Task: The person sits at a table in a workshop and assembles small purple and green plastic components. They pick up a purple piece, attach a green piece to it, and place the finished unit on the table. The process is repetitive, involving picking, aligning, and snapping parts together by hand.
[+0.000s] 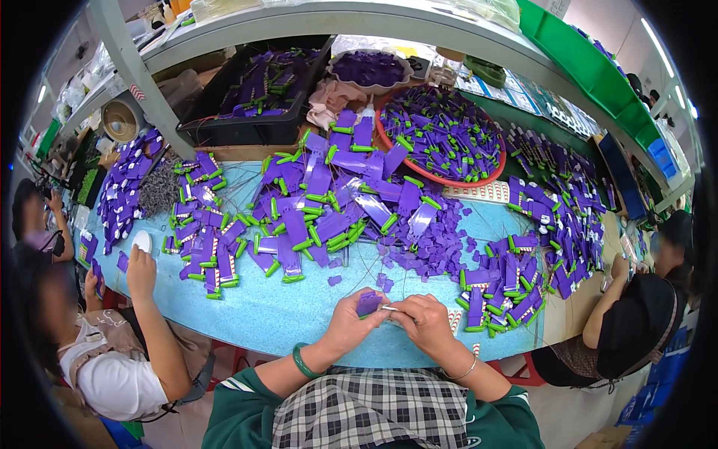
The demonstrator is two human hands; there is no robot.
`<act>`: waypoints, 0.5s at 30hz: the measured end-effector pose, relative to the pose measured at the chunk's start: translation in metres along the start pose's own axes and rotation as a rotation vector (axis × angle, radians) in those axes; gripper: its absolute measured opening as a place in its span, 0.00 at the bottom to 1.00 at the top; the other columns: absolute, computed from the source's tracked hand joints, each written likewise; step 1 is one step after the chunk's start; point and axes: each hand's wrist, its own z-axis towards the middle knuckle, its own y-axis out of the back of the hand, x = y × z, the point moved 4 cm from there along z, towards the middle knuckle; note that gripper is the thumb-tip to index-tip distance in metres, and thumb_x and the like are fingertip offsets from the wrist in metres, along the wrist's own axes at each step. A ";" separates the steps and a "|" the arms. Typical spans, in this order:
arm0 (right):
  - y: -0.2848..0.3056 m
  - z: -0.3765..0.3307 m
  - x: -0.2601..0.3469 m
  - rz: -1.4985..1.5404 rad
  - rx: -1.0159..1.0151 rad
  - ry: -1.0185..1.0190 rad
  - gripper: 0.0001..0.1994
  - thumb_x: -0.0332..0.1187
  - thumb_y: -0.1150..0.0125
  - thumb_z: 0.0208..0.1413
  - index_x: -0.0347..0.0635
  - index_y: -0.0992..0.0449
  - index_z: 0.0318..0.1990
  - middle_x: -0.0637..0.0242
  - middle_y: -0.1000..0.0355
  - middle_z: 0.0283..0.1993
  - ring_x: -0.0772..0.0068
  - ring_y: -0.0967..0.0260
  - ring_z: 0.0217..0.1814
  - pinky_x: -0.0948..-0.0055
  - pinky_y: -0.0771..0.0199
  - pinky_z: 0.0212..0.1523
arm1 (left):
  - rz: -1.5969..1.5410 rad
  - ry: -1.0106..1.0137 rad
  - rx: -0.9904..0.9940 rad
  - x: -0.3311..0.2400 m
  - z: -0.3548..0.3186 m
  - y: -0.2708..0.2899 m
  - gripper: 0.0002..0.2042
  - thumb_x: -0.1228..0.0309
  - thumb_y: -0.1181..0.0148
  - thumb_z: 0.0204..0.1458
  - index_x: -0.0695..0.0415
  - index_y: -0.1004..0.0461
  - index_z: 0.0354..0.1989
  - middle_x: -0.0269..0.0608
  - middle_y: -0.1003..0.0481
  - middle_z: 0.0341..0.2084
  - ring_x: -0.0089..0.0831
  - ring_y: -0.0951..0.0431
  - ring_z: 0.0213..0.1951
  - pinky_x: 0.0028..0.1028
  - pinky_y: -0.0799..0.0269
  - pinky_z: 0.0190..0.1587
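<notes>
Close to the table's near edge, my left hand (pixel 345 320) is closed round a flat purple plastic piece (pixel 368 304). My right hand (pixel 428 322) meets it from the right, its thumb and forefinger pinched on a small pale part (pixel 388 307) at the piece's end. What that part is stays too small to tell, and my fingers cover much of it. Beyond my hands lie a spread of small purple chips (pixel 430 254) and a heap of purple pieces with green ends (pixel 314 217) and thin wires. A white strip with red marks (pixel 455 320) lies beside my right hand.
A red-rimmed basket (pixel 502 161) and a black crate (pixel 239 133) hold more purple parts at the back, beneath a shelf (pixel 359 28). Further piles stand left and right (pixel 501 288) on the blue table (pixel 299 318). People sit working at left (pixel 120 374) and right (pixel 636 322).
</notes>
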 end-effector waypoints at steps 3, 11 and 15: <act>0.002 0.002 -0.003 0.044 0.016 -0.029 0.06 0.33 0.33 0.45 0.45 0.21 0.32 0.66 0.27 0.24 0.66 0.28 0.25 0.67 0.31 0.26 | 0.018 -0.095 0.041 0.006 0.003 -0.001 0.03 0.80 0.38 0.50 0.62 0.25 0.32 0.33 0.29 0.28 0.18 0.29 0.27 0.19 0.33 0.30; 0.027 -0.015 -0.010 -0.206 -0.071 0.001 0.13 0.36 0.31 0.43 0.45 0.30 0.19 0.66 0.29 0.19 0.65 0.30 0.20 0.68 0.32 0.20 | -0.049 -0.104 -0.027 0.003 -0.001 0.006 0.03 0.79 0.37 0.49 0.63 0.25 0.28 0.34 0.30 0.29 0.19 0.31 0.28 0.20 0.35 0.31; 0.060 -0.044 -0.024 -0.320 -0.004 0.005 0.13 0.35 0.31 0.43 0.45 0.32 0.18 0.65 0.32 0.17 0.64 0.31 0.18 0.67 0.34 0.19 | -0.163 -0.052 -0.104 0.003 -0.007 0.014 0.04 0.79 0.38 0.49 0.62 0.27 0.25 0.32 0.31 0.26 0.17 0.32 0.27 0.20 0.36 0.30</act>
